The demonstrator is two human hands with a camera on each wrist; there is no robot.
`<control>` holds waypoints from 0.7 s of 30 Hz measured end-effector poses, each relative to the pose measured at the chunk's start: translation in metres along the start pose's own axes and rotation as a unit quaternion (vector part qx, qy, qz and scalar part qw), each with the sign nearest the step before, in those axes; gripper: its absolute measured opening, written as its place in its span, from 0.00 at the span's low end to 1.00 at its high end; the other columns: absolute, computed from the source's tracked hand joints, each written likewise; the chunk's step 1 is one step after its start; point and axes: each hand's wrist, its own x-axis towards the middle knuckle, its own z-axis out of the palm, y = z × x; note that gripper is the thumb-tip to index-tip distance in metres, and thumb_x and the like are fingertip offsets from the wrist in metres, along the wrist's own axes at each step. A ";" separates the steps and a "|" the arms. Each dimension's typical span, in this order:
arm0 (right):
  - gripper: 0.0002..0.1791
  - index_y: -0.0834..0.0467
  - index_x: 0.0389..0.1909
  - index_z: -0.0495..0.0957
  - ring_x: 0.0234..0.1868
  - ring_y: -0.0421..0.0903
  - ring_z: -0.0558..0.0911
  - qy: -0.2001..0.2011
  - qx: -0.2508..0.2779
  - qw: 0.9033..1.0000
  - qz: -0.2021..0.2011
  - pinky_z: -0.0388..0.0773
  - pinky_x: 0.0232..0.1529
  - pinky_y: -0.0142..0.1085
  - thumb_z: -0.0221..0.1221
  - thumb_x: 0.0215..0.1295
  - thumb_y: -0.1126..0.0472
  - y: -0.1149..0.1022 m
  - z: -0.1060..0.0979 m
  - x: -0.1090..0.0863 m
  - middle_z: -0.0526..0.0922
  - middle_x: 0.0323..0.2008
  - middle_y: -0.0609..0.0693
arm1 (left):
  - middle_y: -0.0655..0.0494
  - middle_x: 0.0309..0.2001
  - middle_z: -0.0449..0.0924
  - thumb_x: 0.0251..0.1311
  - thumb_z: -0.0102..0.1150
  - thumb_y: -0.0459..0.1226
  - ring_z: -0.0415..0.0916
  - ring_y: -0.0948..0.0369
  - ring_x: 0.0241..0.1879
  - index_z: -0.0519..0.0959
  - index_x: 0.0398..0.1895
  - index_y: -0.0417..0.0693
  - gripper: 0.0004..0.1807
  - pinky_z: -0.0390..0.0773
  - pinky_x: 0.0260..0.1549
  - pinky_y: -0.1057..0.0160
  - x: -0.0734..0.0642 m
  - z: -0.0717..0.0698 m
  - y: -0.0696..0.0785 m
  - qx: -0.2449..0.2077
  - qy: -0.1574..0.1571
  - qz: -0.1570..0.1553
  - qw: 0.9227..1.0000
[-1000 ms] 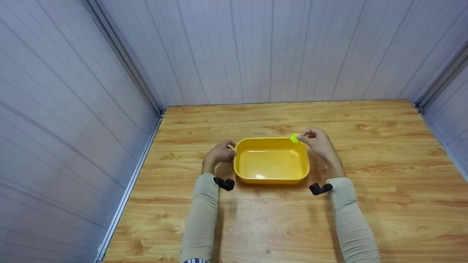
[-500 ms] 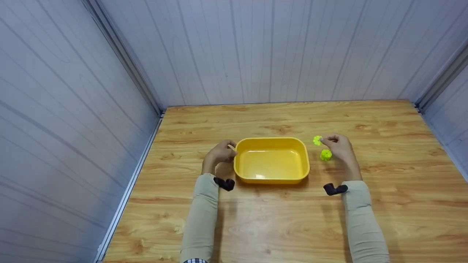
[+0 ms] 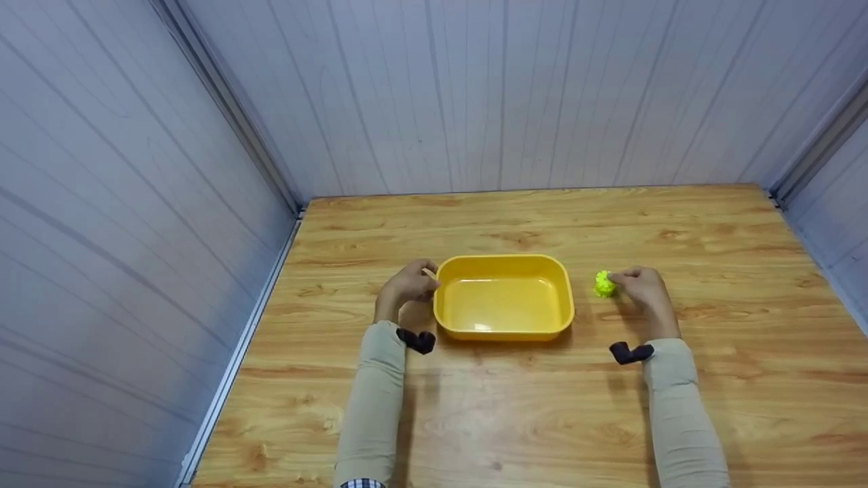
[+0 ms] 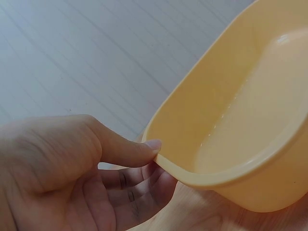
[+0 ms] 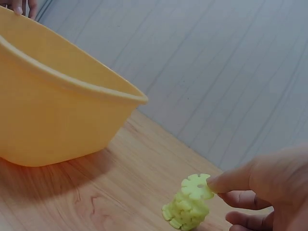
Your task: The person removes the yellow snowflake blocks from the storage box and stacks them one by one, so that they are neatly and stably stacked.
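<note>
A yellow rectangular basin stands on the wooden table. At its left end my left hand pinches the rim; in the left wrist view the thumb lies over the rim with the fingers curled beneath. To the right of the basin, my right hand pinches a flat, notched, yellow-green disc with a small centre hole. That disc is just over a short stack of similar notched discs on the table. Whether it touches the stack's top I cannot tell.
Pale grooved panels rise behind the table and on both sides. The wooden tabletop extends around the basin. A dark wrist mount sits at each sleeve cuff.
My right hand has carried the notched disc from over the basin's back right rim, rightward and then down to the stack. The left hand and the basin have stayed put.
</note>
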 end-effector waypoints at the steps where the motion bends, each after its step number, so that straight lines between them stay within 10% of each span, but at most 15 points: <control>1: 0.29 0.66 0.60 0.68 0.39 0.45 0.71 -0.002 -0.005 1.000 0.002 0.71 0.41 0.37 0.51 0.70 0.47 0.001 -0.001 0.000 0.70 0.56 0.59 | 0.51 0.32 0.71 0.64 0.51 0.30 0.71 0.59 0.29 0.69 0.54 0.41 0.15 0.78 0.42 0.55 0.000 0.000 0.000 -0.004 -0.001 0.000 1.000; 8: 0.27 0.65 0.59 0.70 0.22 0.40 0.67 0.004 -0.006 1.000 0.002 0.70 0.30 0.37 0.52 0.69 0.48 0.003 -0.002 -0.002 0.75 0.43 0.55 | 0.52 0.31 0.71 0.64 0.50 0.30 0.71 0.60 0.28 0.69 0.54 0.41 0.16 0.78 0.40 0.57 0.001 -0.001 0.000 -0.010 0.002 -0.003 1.000; 15: 0.28 0.67 0.57 0.72 0.49 0.52 0.71 0.016 -0.008 1.000 -0.011 0.72 0.46 0.38 0.53 0.69 0.48 0.006 0.002 -0.004 0.71 0.56 0.62 | 0.51 0.33 0.72 0.63 0.50 0.29 0.73 0.59 0.29 0.69 0.54 0.41 0.16 0.78 0.46 0.52 0.001 -0.001 -0.001 -0.005 0.002 -0.008 1.000; 21: 0.27 0.67 0.56 0.72 0.46 0.51 0.72 0.020 -0.018 1.000 -0.006 0.71 0.45 0.38 0.52 0.69 0.49 0.007 0.002 -0.004 0.73 0.54 0.61 | 0.51 0.33 0.72 0.63 0.51 0.29 0.73 0.59 0.30 0.69 0.54 0.40 0.16 0.78 0.46 0.51 0.001 0.000 0.000 -0.002 0.003 -0.006 1.000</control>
